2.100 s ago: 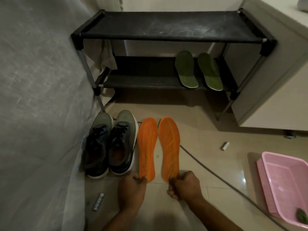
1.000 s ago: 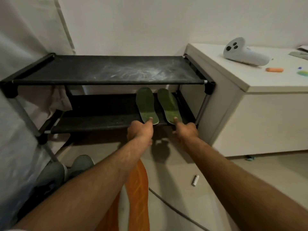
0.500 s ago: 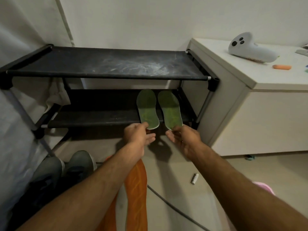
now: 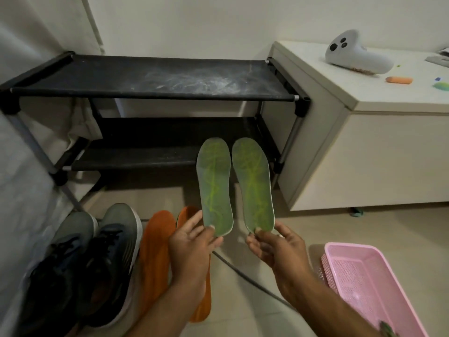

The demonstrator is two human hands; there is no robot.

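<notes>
Green insoles (image 4: pixel 215 190): head view; a pair held up in the air side by side, toes up and heels down, a narrow gap between them, the faces with bright green veining turned toward the camera.
Where they are: in front of the lower shelf (image 4: pixel 136 156) of the black shoe rack (image 4: pixel 155 93), above the floor, touching neither.
Left hand (image 4: pixel 192 244): palm up, thumb on the near face of the left insole's heel and fingers behind it, pinching that heel.
Right hand (image 4: pixel 277 246): palm up, thumb and fingertips closed on the heel of the right insole (image 4: pixel 255 186).
Orange insoles (image 4: pixel 155 251): flat on the floor below the left hand and forearm, one partly hidden by the arm.
Shoes (image 4: pixel 97 263): a grey and dark pair on the floor, just left of the orange insoles, toes toward the rack.
Pink basket (image 4: pixel 349 246): on the floor at lower right, near the right forearm.
Cable (image 4: pixel 243 271): grey, running across the floor tiles between the two forearms.
White cabinet (image 4: pixel 364 154): just right of the rack; a white controller (image 4: pixel 357 54) lies on its top.
</notes>
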